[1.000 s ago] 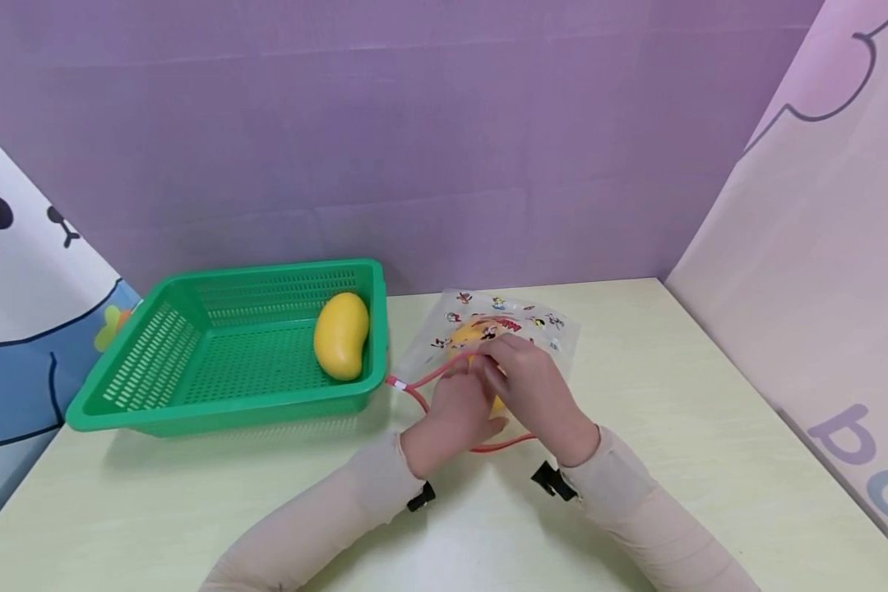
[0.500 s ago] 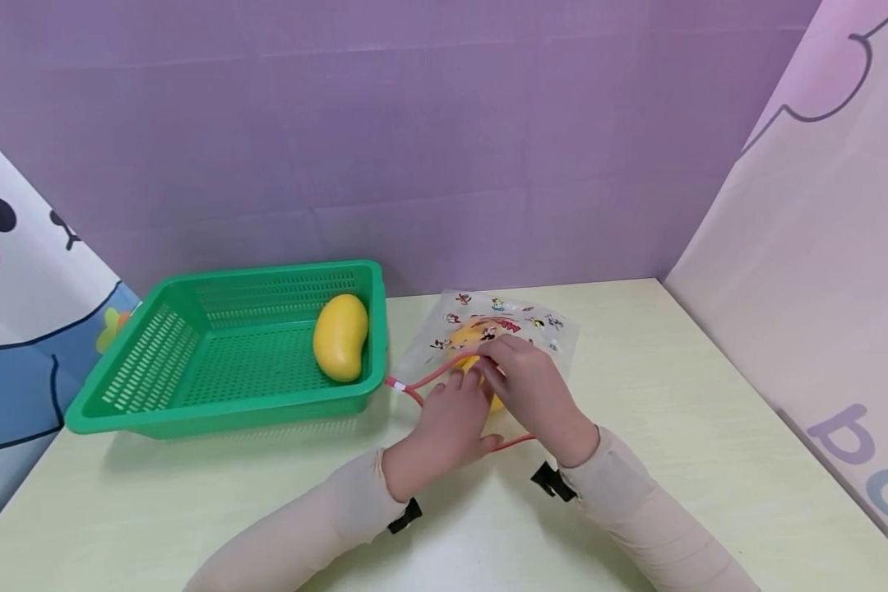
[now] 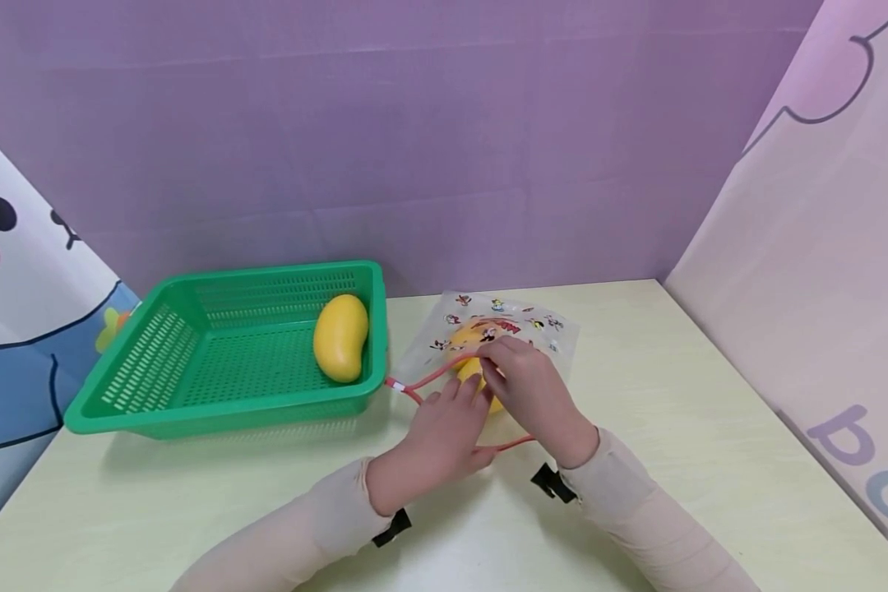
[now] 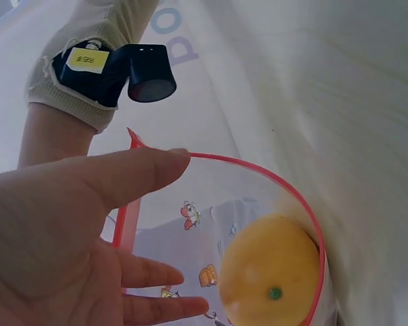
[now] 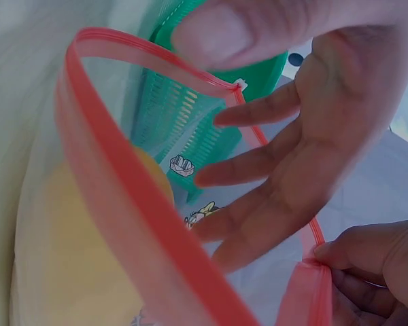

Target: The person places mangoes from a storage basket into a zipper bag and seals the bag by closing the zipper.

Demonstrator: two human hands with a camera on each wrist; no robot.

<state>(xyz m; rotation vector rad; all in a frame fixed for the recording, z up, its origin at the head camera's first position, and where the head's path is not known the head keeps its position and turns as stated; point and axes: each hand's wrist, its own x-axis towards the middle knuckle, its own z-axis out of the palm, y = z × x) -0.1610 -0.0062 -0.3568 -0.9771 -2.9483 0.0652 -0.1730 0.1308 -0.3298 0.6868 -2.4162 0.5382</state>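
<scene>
A clear zip bag [image 3: 529,316] with cartoon prints and a red zip edge lies at the middle of the table. My right hand [image 3: 533,390] pinches the red edge; in the right wrist view its thumb and fingers [image 5: 364,248] grip it at a corner. The mouth of the bag gapes wide. My left hand [image 3: 444,432], fingers extended and spread, is at the mouth and holds nothing. Inside shows a yellow mango [image 4: 272,275] with a green stem dot, partly hidden by my hands in the head view.
Left of the bag stands a green plastic basket [image 3: 225,417], its right side close to the bag's red zip end. Another yellow mango [image 3: 340,337] lies in it. A purple cloth [image 3: 444,148] backs the table, with printed panels at both sides.
My left hand has drawn back toward the lower left, out from over the bag's mouth, showing more yellow inside. My right hand keeps its grip in place.
</scene>
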